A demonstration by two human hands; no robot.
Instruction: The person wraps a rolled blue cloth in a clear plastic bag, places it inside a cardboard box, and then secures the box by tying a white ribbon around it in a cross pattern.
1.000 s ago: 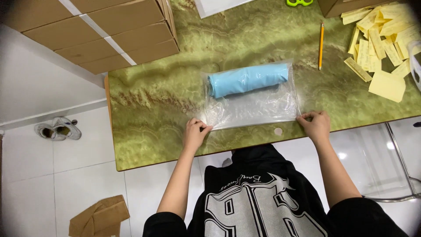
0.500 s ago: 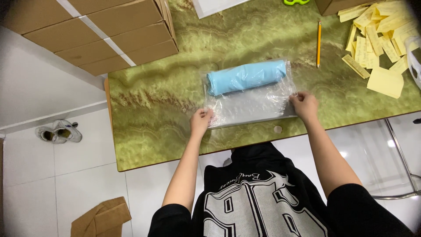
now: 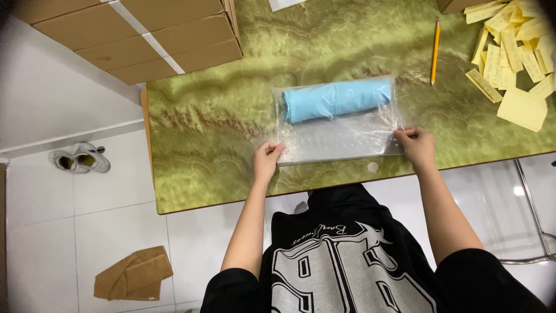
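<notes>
Clear plastic bag (image 3: 339,136) is lying crosswise on the green marbled table (image 3: 214,127), the left hand (image 3: 267,160) and right hand (image 3: 416,146) pinching its near corners, the rolled light-blue cloth (image 3: 336,99) sitting beyond both.

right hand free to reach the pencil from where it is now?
Probably yes. The right hand pinches the near right corner of the clear bag; the pencil lies beyond it on bare green table, nothing between. It would have to let go of the bag first.
</notes>
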